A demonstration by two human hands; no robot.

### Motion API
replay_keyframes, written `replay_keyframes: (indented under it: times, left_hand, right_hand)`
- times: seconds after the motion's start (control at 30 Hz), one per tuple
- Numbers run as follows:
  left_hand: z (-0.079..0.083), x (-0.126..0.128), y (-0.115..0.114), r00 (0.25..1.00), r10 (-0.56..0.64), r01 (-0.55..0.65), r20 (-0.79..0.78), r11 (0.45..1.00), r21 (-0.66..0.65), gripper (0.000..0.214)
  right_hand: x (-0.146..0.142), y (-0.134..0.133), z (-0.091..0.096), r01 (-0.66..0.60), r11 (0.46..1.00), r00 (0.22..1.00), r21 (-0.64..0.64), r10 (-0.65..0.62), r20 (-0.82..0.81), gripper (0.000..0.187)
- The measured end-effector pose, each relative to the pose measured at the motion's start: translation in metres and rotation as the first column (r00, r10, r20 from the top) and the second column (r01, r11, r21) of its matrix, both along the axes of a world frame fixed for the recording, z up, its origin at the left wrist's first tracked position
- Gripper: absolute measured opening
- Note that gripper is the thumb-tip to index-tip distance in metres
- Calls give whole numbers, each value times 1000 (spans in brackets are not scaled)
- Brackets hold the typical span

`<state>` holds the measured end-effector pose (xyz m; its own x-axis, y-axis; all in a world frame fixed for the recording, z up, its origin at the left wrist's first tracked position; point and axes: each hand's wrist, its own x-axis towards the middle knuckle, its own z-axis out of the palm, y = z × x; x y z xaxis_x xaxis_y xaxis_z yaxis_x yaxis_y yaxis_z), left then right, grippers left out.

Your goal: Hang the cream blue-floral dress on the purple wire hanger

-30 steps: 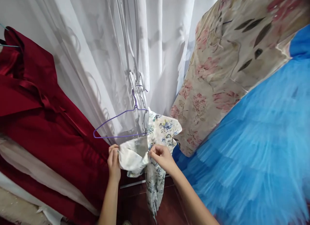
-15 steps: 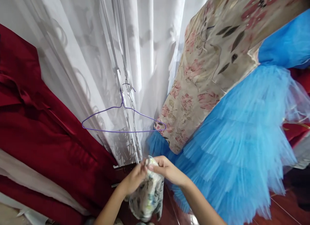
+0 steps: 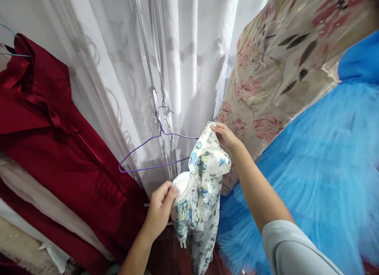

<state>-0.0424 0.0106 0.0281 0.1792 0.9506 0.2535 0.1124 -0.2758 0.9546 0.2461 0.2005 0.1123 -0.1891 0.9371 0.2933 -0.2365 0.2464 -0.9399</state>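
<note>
A white floral dress (image 3: 204, 188) with blue and yellow-green flowers hangs between my hands, its lower part dangling toward the floor. My right hand (image 3: 224, 133) pinches its upper edge at the right end of a purple wire hanger (image 3: 148, 143). The dress covers that end, so whether the hanger is inside the fabric I cannot tell. Lower and to the left, my left hand (image 3: 162, 202) grips the other side of the dress by its white-lined edge. The hanger's left arm is bare, and its hook sits at a white strip in front of the curtain.
White curtains (image 3: 186, 50) fill the back. A dark red garment (image 3: 97, 180) hangs at the left. At the right hang a beige cloth with pink flowers (image 3: 266, 97) and a blue ruffled tulle dress (image 3: 310, 168). Reddish floor tiles (image 3: 177, 251) show below.
The bunched dress has been raised and spread. My right hand moved up and right to the hanger's end, while my left hand moved slightly left, away from it. The hanger has tilted.
</note>
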Motion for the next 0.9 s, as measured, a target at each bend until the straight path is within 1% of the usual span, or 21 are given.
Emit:
replay_keyframes:
  times: [0.07,0.13,0.2,0.3,0.33,0.37,0.43,0.53,0.6,0.67,0.7,0.8,0.9]
  left_hand:
    - [15,-12,7,997,-6,5,82,1000,5,27]
    - [23,-36,12,998,3,-4,66,1000,11,25]
    - [22,-67,15,999,43,-43,-7,999,12,24]
    - [13,-111,14,992,103,-104,-73,995,-6,25]
    - [11,-121,12,990,120,-121,-74,993,-14,24]
    - [9,-128,9,989,132,-134,-71,991,-22,24]
    - [9,-133,5,988,136,-138,-76,990,-25,24]
    - [17,-128,2,987,123,-122,-107,992,13,24]
    - [23,-126,3,983,136,-130,-126,990,51,23]
    - [29,-128,5,980,133,-124,-147,990,71,22]
    - [32,-131,6,980,117,-107,-161,992,72,21]
    - [38,-140,5,977,70,-57,-202,996,68,21]
    - [44,-145,2,969,61,-39,-238,994,100,20]
  right_hand:
    - [-21,19,5,-104,993,993,-57,106,41,29]
    - [-42,25,5,-203,973,974,-110,212,76,32]
    - [-58,23,2,-327,931,931,-160,347,113,37]
    - [-74,12,-6,-543,815,804,-202,574,158,49]
    - [-78,8,-9,-588,784,769,-197,618,165,52]
    - [-81,6,-12,-610,771,753,-182,636,168,53]
    - [-85,4,-17,-601,785,765,-150,619,176,53]
    - [-88,5,-24,-585,797,767,-149,603,218,53]
    - [-89,5,-27,-566,810,776,-155,587,233,46]
    - [-92,6,-30,-518,844,812,-140,537,228,35]
    - [-95,7,-31,-485,866,837,-123,501,220,32]
    - [-107,11,-30,-396,916,897,-60,400,189,33]
    - [-122,14,-30,-340,940,931,-22,340,135,36]
